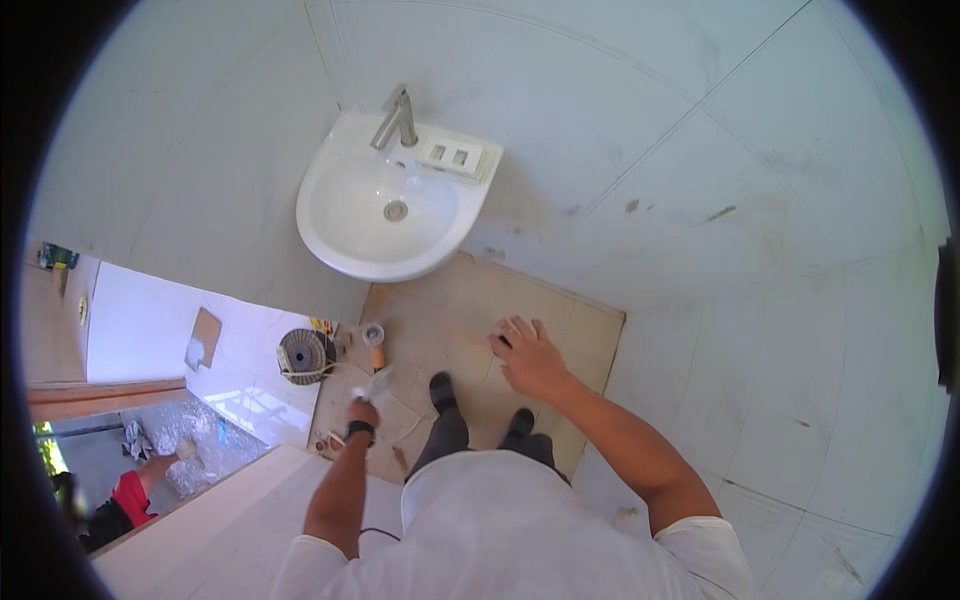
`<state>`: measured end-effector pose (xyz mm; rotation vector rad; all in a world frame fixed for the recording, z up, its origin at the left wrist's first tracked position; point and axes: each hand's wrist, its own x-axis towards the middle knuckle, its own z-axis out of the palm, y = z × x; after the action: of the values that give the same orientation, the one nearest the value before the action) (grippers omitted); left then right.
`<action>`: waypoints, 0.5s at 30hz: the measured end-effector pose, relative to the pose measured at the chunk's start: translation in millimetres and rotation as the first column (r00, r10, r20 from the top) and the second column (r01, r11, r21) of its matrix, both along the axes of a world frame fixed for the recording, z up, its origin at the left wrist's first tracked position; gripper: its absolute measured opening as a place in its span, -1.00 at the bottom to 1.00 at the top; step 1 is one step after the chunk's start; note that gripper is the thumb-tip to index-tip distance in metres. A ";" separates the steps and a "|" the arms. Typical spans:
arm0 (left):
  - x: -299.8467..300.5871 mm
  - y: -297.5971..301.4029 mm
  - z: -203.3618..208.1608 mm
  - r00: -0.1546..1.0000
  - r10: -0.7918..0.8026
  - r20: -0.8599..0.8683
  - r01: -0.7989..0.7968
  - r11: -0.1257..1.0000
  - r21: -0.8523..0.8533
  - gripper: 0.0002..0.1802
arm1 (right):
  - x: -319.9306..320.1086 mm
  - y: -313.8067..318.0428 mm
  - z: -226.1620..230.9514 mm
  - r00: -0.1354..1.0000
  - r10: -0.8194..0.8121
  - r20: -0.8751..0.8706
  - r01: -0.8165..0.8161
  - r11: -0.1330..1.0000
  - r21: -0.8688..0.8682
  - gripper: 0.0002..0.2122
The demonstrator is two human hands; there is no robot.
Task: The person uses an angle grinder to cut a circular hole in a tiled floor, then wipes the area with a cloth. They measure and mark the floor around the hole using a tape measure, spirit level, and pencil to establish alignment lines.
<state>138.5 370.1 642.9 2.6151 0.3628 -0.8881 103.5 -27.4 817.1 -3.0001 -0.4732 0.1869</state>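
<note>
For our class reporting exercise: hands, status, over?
Left hand: pale item at grip, blurred. Right hand: over floor, grip unclear. Possible obstacle: orange item beyond left hand.

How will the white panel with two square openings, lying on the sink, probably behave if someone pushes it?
The white panel looks flat and rectangular, so it would probably not roll. It seems small and thin, perhaps light. The sink looks smooth, so the panel may slide.

Wht tee point(500, 530) from here, short slvs point(698, 545), dk grey trousers point(446, 432), blk footwear point(441, 385), blk band point(360, 429) round L wrist point(356, 442), thin dk cable point(381, 531) near L slv
</note>
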 end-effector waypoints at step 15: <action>69.7 19.0 26.2 0.726 -0.656 -0.207 0.687 0.703 0.181 -0.58 | 36.7 33.8 26.5 0.996 -0.059 0.071 0.036 0.958 0.283 -0.45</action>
<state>208.2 389.0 669.1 2.9661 -0.5576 -1.3064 140.2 6.4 843.6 -2.7428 -0.3965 -0.0035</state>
